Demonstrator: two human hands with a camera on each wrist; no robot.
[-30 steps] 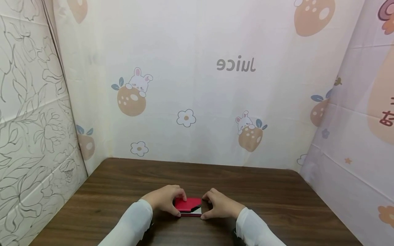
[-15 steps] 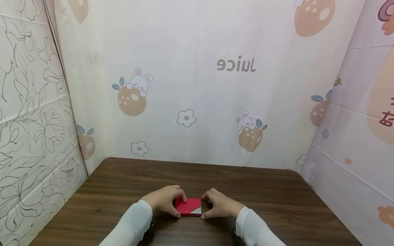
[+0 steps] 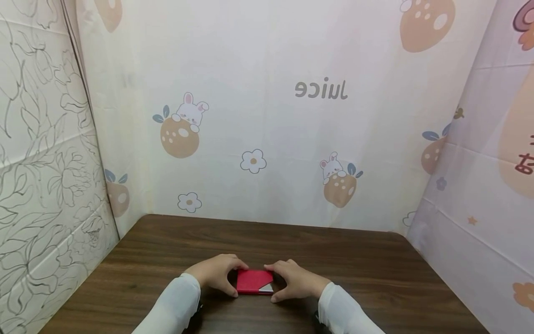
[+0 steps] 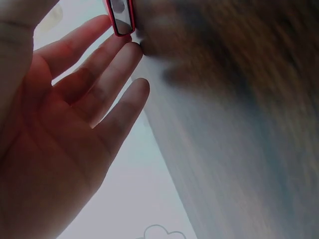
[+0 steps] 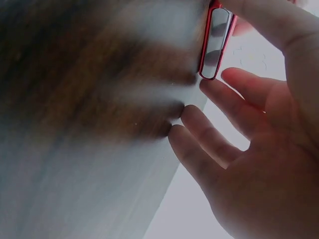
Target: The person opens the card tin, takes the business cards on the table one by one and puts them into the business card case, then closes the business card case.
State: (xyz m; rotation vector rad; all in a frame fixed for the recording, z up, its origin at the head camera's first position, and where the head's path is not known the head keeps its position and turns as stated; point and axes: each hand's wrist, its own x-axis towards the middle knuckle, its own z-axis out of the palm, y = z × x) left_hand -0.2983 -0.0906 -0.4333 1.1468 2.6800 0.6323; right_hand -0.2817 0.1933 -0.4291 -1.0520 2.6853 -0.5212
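Observation:
A small flat red card case [image 3: 253, 281] lies on the wooden table between both hands, its cover down and a silver corner [image 3: 266, 288] showing at the near right. My left hand [image 3: 212, 272] holds its left end, thumb at the near corner and fingertips at the far one. At the other end, my right hand [image 3: 298, 279] spans the case the same way from thumb to index finger. The left wrist view shows the case's mirror-like end [image 4: 121, 17] against the fingertips. In the right wrist view, the other silver end [image 5: 214, 45] sits between thumb and fingers, the lower fingers spread.
The dark wood-grain table [image 3: 267, 241] spreads around the hands. A printed white curtain [image 3: 267, 116] hangs along its back edge, with more patterned cloth [image 3: 46, 139] on the left and another sheet [image 3: 479, 185] on the right.
The case's cover, slightly raised a second ago, has come down flat. My left fingers have slid off its top to the left end; my right fingers have shifted left along its far edge.

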